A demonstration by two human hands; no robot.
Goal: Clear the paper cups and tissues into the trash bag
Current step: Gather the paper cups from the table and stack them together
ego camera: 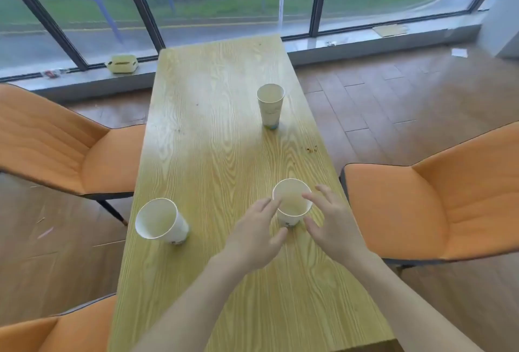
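Three white paper cups stand upright on the long wooden table (213, 104). The near cup (292, 201) sits right of centre, between my two hands. My left hand (257, 235) is just left of it, fingers spread, fingertips at its rim. My right hand (330, 223) is just right of it, fingers apart and curved toward its side. Neither hand clearly grips it. A second cup (161, 222) stands near the left edge. The third cup (270, 105) stands farther back on the right. No tissues or trash bag are in view.
Orange chairs flank the table: one at left (56, 149), one at right (438, 205), another at lower left (56, 329). A yellow tissue box (122, 63) rests on the window sill behind. Crumbs (311, 149) lie near the right table edge.
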